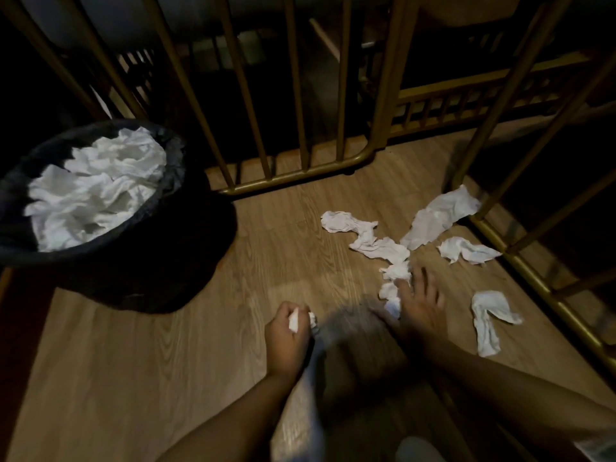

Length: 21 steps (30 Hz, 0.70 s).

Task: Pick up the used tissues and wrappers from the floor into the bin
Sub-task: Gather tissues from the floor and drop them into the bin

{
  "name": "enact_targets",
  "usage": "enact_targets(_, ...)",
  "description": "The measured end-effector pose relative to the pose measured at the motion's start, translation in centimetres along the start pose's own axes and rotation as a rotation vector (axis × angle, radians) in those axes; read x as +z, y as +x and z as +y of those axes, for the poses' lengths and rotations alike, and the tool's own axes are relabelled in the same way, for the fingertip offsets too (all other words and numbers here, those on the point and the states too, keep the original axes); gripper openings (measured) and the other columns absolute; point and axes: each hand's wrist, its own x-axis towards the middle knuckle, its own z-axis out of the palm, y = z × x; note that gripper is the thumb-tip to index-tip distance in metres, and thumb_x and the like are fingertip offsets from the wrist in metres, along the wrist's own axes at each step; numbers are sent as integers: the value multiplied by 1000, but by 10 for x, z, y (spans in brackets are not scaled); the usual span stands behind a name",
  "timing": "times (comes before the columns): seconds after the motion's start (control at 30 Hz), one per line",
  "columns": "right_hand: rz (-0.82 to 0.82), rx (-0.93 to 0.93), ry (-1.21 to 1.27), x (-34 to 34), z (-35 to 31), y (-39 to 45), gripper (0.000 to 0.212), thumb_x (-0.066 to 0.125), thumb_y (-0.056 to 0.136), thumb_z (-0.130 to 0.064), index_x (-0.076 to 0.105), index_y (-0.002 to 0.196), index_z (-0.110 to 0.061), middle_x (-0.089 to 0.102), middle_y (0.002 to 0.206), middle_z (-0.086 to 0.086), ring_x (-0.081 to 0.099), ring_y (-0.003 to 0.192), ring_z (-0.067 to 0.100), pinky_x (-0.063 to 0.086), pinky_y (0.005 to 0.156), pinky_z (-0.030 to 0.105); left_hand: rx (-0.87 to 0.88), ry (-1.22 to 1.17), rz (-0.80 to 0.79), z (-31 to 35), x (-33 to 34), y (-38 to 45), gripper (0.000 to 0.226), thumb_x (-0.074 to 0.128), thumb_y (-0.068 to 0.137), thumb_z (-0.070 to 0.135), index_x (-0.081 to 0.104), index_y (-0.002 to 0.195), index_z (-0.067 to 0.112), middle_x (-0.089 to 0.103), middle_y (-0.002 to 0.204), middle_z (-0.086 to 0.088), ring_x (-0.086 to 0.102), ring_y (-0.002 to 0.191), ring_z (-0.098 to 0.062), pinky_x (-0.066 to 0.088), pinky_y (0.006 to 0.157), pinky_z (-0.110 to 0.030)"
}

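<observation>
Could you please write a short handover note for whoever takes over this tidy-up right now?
Left hand: holds a crumpled tissue in a closed grip.
Right hand: on the floor, fingers gathering a small tissue clump.
Bin: stands left of the hands, already heaped with tissues.
Left to do: drop in both handfuls, then collect the long twisted tissue, the flat tissue by the gold rail, the small tissue and the folded tissue on the right.

The bin stood at ten o'clock on the floor, tissues inside. More tissues lay at two o'clock, by the railing.
</observation>
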Motion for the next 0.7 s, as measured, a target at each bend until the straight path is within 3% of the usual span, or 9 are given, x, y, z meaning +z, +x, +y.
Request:
enact_targets(0.07,53,-96,44,5,3,6,86,30,80,-82,41,140,-21,-7,163,3,-4,148,28,12,115,50,9,9,3,4,-3,8,21,54,87,37,55,84,16,61,75,1,61,72,-11,48,65,-27)
enact_targets(0.17,29,-245,235,11,11,10,54,50,91,-57,51,131,-20,22,159,1,19,146,20,21,115,44,0,12,39,6,-9,19,23,50,82,36,62,87,17,66,81,3,63,78,-10,49,71,-23)
enact_targets(0.23,-25,-373,247,14,12,6,36,56,92,-43,57,122,-23,47,143,1,42,131,18,32,110,38,-7,36,56,10,-15,26,20,51,84,31,65,84,16,67,78,2,63,76,-9,47,67,-18)
enact_targets(0.3,-23,-415,287,16,6,0,20,60,88,-39,61,103,-25,59,111,-1,51,102,12,44,92,35,-29,68,68,12,-21,34,7,58,87,15,66,89,13,67,80,0,62,75,-10,45,65,-15)
enact_targets(0.4,33,-396,365,6,-20,-5,29,66,87,-26,59,112,-13,59,107,3,53,98,14,42,87,25,-24,109,89,17,-33,47,18,63,82,-1,66,99,6,66,88,-2,58,76,-7,40,66,-1)
enact_targets(0.53,135,-454,585,-37,-76,1,44,65,90,-27,51,131,-20,47,114,-14,46,106,4,37,90,23,105,158,-36,50,-59,74,23,65,86,1,65,107,9,65,97,2,62,84,-4,41,72,1)
enact_targets(0.63,266,-665,574,-81,-123,17,22,66,86,-38,64,97,-19,51,93,-7,55,85,14,46,70,28,279,156,-87,97,-95,96,16,71,87,15,67,102,15,68,88,3,64,72,-4,53,70,-22)
enact_targets(0.7,402,-757,602,-112,-153,27,31,68,84,-43,62,78,-13,47,82,-3,50,71,14,42,60,26,351,134,-82,136,-128,105,13,70,88,25,69,96,15,70,86,2,66,71,-8,56,65,-24)
